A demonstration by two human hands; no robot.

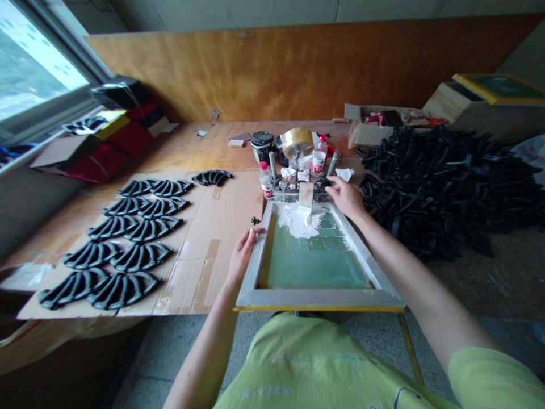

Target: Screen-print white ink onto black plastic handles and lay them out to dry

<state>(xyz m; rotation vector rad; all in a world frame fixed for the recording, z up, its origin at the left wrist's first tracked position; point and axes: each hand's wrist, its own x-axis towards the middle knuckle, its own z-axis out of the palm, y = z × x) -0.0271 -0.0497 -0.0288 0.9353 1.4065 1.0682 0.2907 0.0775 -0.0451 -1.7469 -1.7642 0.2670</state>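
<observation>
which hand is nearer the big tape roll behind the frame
Right. The right hand is at the clamp hardware, in front of the tape roll and to its right; the left hand is farther off, at the frame's left edge.

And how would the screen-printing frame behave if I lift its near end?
Probably stiff: the screen-printing frame has thick, straight bars. It may pivot, as clamps appear to meet its far end. The pooled white paste might creep.

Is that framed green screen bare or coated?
Partly coated: white stuff lies mostly on the far end of the green screen; its near part shows green.
</observation>
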